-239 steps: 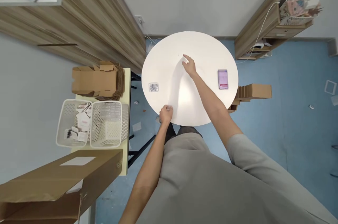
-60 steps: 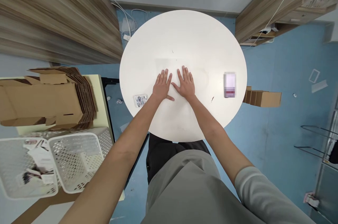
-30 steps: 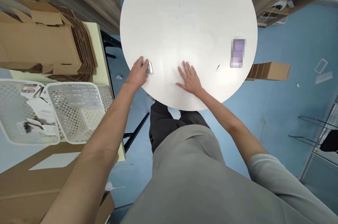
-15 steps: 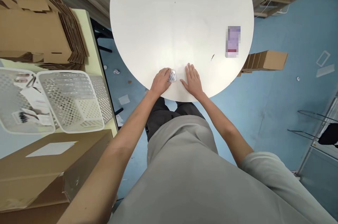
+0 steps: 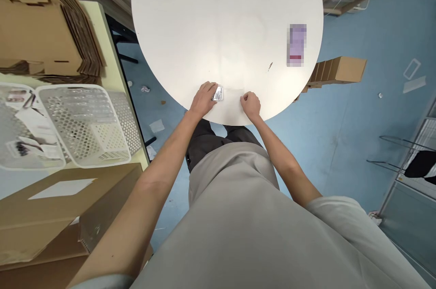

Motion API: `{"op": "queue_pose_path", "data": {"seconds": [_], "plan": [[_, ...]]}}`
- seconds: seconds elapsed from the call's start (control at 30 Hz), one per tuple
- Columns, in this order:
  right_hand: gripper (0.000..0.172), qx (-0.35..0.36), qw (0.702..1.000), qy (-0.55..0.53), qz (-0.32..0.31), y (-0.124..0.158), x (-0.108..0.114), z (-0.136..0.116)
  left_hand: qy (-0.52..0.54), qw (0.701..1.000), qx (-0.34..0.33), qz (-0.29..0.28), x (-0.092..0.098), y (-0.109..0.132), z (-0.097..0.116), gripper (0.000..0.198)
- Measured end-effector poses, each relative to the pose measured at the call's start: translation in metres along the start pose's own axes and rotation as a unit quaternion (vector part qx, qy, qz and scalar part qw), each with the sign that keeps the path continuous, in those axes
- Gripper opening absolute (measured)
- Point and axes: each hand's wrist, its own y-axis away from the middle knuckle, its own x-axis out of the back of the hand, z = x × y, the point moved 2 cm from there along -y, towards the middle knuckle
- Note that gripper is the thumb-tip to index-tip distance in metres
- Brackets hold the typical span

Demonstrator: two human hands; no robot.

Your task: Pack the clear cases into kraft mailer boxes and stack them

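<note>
Near the front edge of the round white table (image 5: 225,21) lies a small, shiny, clear plastic case (image 5: 218,93). My left hand (image 5: 203,99) is closed over its left side, fingers on top and thumb at the near edge, so part of it is covered. My right hand (image 5: 251,105) rests on the table to the right, a short gap from the case. Its fingers are curled in a pinch, and what they hold, if anything, cannot be made out. A faint, see-through patch (image 5: 233,92) shows between the case and the right hand.
A blurred purple item (image 5: 296,45) lies on the table's right side. On the left side table are flattened cardboard boxes (image 5: 37,30), white perforated baskets (image 5: 85,164) and a large carton (image 5: 112,198). More brown boxes (image 5: 347,69) stand beyond the table's right edge.
My right hand has gone from flat with spread fingers to curled in a pinch. My left hand stays at the case. The whole view has shifted slightly.
</note>
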Motion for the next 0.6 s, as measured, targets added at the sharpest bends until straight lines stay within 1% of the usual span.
{"op": "queue_pose_path", "data": {"seconds": [0.13,0.23,0.33,0.43,0.5,0.53,0.6], "plan": [[0.013,-0.02,0.999,-0.036,0.005,0.001,0.012,0.003,-0.006,1.0,0.002,0.009,-0.003,0.001,0.001,0.08],[0.013,-0.002,0.999,-0.043,0.014,0.007,0.018,-0.004,-0.005,1.0,0.004,0.018,-0.005,0.0,0.003,0.079],[0.013,0.048,0.998,-0.038,0.015,0.018,0.018,-0.026,-0.009,1.0,0.005,0.012,-0.006,-0.001,0.004,0.078],[0.014,0.104,0.994,-0.025,0.005,0.029,0.01,-0.055,-0.007,1.0,0.024,0.019,-0.006,0.002,0.007,0.082],[0.014,0.139,0.99,-0.018,-0.014,0.033,0.001,-0.073,0.004,0.997,0.053,0.048,-0.005,0.009,0.009,0.088],[0.014,0.155,0.988,-0.015,-0.024,0.035,-0.005,-0.08,0.013,0.995,0.071,0.071,-0.005,0.013,0.01,0.088],[0.014,0.175,0.983,-0.007,-0.045,0.035,-0.017,-0.092,0.046,0.985,0.114,0.121,-0.003,0.023,0.013,0.077]]}}
